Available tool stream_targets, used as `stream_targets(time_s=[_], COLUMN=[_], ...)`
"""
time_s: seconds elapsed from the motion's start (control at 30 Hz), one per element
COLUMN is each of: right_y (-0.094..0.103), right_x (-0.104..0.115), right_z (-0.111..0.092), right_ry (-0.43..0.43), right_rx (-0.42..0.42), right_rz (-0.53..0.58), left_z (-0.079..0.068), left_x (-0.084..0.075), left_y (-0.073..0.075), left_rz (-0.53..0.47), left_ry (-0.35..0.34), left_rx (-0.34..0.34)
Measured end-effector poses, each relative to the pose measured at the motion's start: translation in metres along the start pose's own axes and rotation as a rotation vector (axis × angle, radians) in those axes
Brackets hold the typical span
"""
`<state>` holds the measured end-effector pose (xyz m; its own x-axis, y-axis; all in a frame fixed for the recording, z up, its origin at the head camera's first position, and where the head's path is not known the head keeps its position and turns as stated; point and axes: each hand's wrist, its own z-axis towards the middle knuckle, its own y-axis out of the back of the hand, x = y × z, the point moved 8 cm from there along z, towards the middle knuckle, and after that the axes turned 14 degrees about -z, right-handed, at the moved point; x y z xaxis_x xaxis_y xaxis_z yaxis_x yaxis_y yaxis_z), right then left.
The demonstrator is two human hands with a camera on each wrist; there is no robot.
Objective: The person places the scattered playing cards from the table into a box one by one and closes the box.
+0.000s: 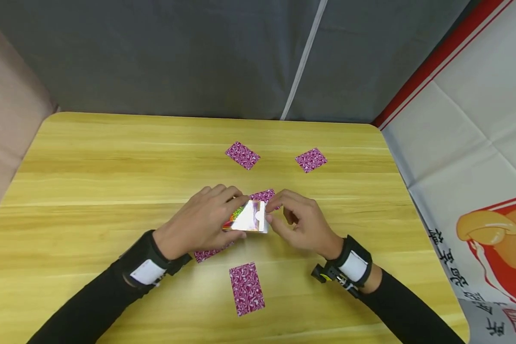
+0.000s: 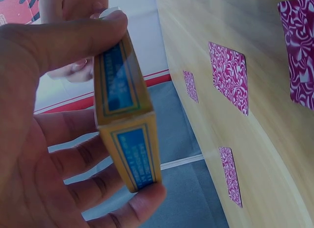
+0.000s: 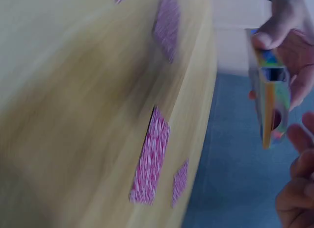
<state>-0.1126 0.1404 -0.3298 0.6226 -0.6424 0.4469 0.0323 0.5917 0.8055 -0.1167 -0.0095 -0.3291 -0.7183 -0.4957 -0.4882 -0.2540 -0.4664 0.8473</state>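
Note:
My left hand (image 1: 206, 217) grips a small card box (image 1: 249, 217) between thumb and fingers, above the table. The box has a shiny, glare-covered face; its narrow sides (image 2: 117, 83) are gold with blue panels and small lettering. In the right wrist view its end (image 3: 274, 76) stands uncovered, showing a dark opening. My right hand (image 1: 301, 220) is beside that end with bent fingers, thumb and index fingertip close to the box edge. The right wrist view shows those fingers (image 3: 298, 137) slightly apart from the box, with nothing seen between them.
Several magenta-and-white patterned cards lie spread on the wooden table (image 1: 112, 157): one card (image 1: 247, 289) at the front, one (image 1: 242, 155) and another (image 1: 311, 160) at the back, others partly under the hands. A grey curtain (image 1: 176, 57) hangs behind; a printed white sheet (image 1: 468, 134) stands right.

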Motion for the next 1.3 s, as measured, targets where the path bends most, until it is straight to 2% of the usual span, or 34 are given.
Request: stream_targets(time_s=[0.07, 0.17, 0.5, 0.67, 0.8, 0.9, 1.0, 1.1, 1.17, 1.3], right_y=[0.003, 0.003, -0.01, -0.01, -0.008, -0.006, -0.006, -0.01, -0.015, -0.022], right_x=[0.008, 0.015, 0.026, 0.026, 0.014, -0.017, -0.072, -0.138, -0.175, -0.221], right_z=[-0.001, -0.002, -0.001, -0.002, 0.0, 0.009, 0.024, 0.034, 0.037, 0.039], right_ry=[0.099, 0.186, 0.29, 0.306, 0.265, 0.183, 0.043, -0.108, -0.184, -0.292], right_rx=[-0.027, -0.034, 0.01, 0.021, 0.008, 0.024, 0.109, 0.303, 0.445, 0.668], right_rz=[-0.051, -0.128, -0.336, -0.314, -0.191, -0.124, -0.216, -0.387, -0.451, -0.471], left_z=[-0.001, -0.001, -0.002, -0.004, -0.005, -0.007, -0.009, -0.013, -0.016, -0.023], left_x=[0.001, 0.002, 0.0, 0.003, 0.006, 0.009, 0.014, 0.019, 0.021, 0.024], left_y=[0.001, 0.002, 0.0, 0.001, 0.002, 0.003, 0.001, -0.003, -0.006, -0.014], left_rz=[-0.005, -0.014, 0.004, -0.002, -0.02, -0.017, -0.013, -0.015, -0.023, -0.042], left_ry=[0.005, 0.01, -0.017, 0.011, 0.035, 0.045, 0.059, 0.076, 0.088, 0.109], left_rx=[-0.004, -0.006, -0.011, -0.017, -0.029, -0.034, -0.039, -0.043, -0.043, -0.04])
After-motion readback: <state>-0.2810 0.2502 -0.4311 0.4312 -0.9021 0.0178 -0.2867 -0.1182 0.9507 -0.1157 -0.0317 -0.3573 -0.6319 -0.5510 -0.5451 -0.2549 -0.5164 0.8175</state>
